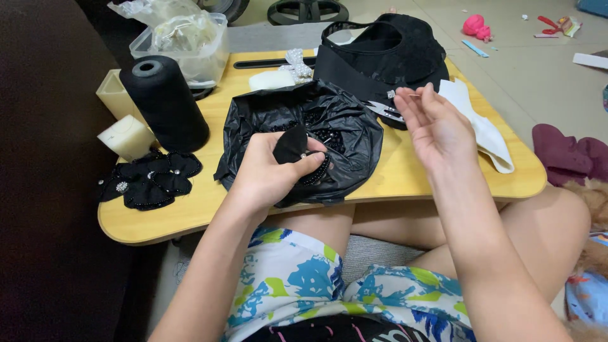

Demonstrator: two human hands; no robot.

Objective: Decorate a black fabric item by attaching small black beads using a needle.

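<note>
Black fabric petal (290,144) upright, tip up, pinched by left hand (269,171) fingers; right hand (434,123) fingers pinching needle (413,95)

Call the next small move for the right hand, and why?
Probably bring the right hand back toward the black fabric piece pinched in the left hand: its fingers hold a thin needle raised away over the open black bag of beads.

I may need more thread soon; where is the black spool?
The black thread spool stands upright on the table's left side, between a clear plastic container and black fabric flowers.
</note>
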